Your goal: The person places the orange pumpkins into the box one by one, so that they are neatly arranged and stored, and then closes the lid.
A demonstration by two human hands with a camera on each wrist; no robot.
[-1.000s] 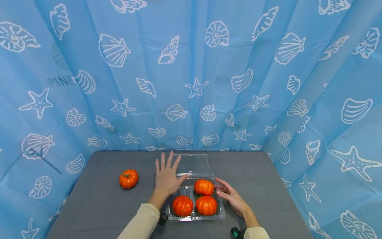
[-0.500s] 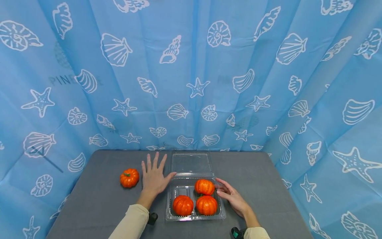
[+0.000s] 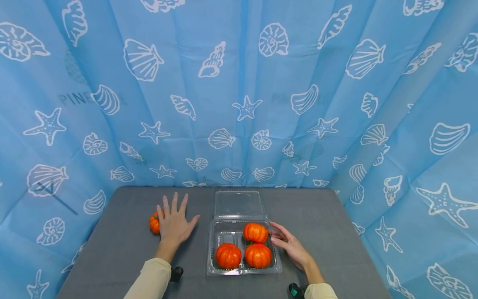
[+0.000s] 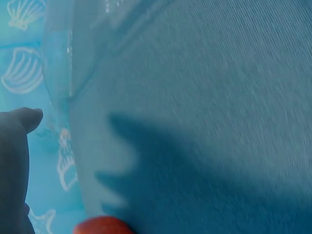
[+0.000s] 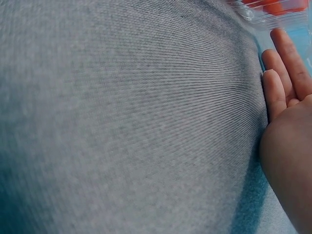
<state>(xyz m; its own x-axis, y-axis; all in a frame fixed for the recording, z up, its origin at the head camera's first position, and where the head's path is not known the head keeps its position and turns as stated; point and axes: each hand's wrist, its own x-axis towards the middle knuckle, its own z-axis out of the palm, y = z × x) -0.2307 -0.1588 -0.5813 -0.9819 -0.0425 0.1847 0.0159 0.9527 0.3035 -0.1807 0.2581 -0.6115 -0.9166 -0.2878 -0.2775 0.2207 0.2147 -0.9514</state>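
Note:
My left hand [image 3: 173, 228], fingers spread and holding nothing, overlaps the right part of a small orange pumpkin [image 3: 154, 224] on the left of the table. Only the top of that pumpkin [image 4: 103, 226] enters the left wrist view, below the hand's shadow. A clear plastic clamshell container [image 3: 210, 249] lies opened in the middle, lid [image 3: 239, 203] folded back. Inside are a front-left pumpkin [image 3: 228, 256], a front-right pumpkin [image 3: 258, 255] and a back-right pumpkin [image 3: 255, 233]. My right hand [image 3: 294, 250] rests at the container's right rim, fingers loosely extended.
A grey cloth covers the table [image 3: 317, 216]. Behind it and along both sides hangs a blue curtain [image 3: 242, 137] printed with white shells and starfish. The opened lid reaches close to the table's back edge.
My left hand has moved left, from over the container to the loose pumpkin, now partly covering it. The right hand, container and pumpkins inside have stayed in place.

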